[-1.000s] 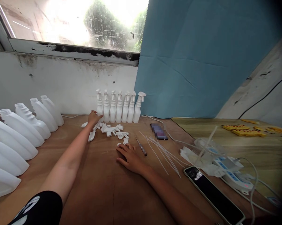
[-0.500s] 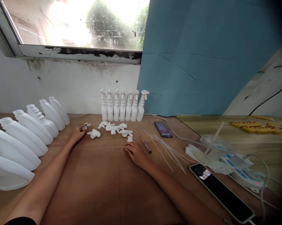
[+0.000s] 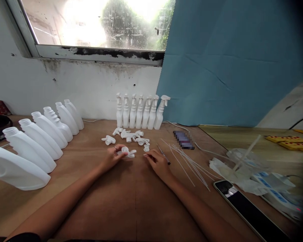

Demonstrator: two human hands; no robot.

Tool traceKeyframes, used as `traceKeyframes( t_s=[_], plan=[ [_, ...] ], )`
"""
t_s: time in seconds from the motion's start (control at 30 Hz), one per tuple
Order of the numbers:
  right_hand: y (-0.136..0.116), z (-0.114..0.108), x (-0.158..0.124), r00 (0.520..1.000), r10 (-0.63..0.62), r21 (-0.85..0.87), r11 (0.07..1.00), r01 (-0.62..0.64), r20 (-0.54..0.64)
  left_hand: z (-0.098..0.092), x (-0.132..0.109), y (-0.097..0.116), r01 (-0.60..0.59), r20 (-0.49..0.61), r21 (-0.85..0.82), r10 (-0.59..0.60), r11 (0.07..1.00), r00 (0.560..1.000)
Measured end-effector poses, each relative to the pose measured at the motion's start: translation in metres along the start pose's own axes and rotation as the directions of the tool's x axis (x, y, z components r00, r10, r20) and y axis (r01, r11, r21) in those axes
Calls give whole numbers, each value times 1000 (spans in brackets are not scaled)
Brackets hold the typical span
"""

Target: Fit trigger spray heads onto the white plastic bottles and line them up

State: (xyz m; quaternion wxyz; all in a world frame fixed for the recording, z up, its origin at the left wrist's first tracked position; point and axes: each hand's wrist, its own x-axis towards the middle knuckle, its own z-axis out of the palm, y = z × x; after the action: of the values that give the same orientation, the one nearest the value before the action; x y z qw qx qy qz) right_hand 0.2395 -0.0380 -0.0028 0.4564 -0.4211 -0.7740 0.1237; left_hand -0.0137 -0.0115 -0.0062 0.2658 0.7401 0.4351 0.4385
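My left hand (image 3: 113, 157) is closed around a white trigger spray head (image 3: 129, 153), its round collar facing up toward me. Opposite it, my right hand (image 3: 158, 164) pinches at the fingertips; a tiny white piece seems to show there, too small to name. Just beyond both hands lies a loose pile of white spray heads (image 3: 128, 135), with one single spray head (image 3: 108, 139) to its left. Small white round caps (image 3: 146, 148) lie close to my right fingers. A dark pen-like tool (image 3: 164, 154) rests right of that hand.
Several open white bottles (image 3: 40, 134) line the left side. Several bottles with spray heads (image 3: 139, 112) stand by the wall. Thin white tubes (image 3: 191, 164), a blurred phone (image 3: 183, 139), a larger phone (image 3: 247, 208), a plastic cup (image 3: 244, 158) and a power strip (image 3: 279, 195) lie right.
My left hand has moved right and nearer with the spray head, away from the bottles and toward my right hand. My right hand stays closed in a pinch. The view has shifted slightly left.
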Motion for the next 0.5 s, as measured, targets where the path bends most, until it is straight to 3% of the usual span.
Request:
traceKeyframes(
  t_s=[0.1,0.2,0.33,0.5],
  plan=[
    [-8,-7,-1,993,-72,28,997,75,-94,23,-10,14,63,178,-106,-44,992,983],
    [-16,-8,-4,979,-182,18,983,185,-94,29,-13,21,38,284,-100,-8,994,959],
    [-24,3,-5,952,-302,-26,953,303,42,25,-11,25,-40,331,-118,77,992,940],
    [-30,9,-4,924,-312,5,948,319,221,22,-11,28,-45,326,-148,92,988,941]
  ],
)
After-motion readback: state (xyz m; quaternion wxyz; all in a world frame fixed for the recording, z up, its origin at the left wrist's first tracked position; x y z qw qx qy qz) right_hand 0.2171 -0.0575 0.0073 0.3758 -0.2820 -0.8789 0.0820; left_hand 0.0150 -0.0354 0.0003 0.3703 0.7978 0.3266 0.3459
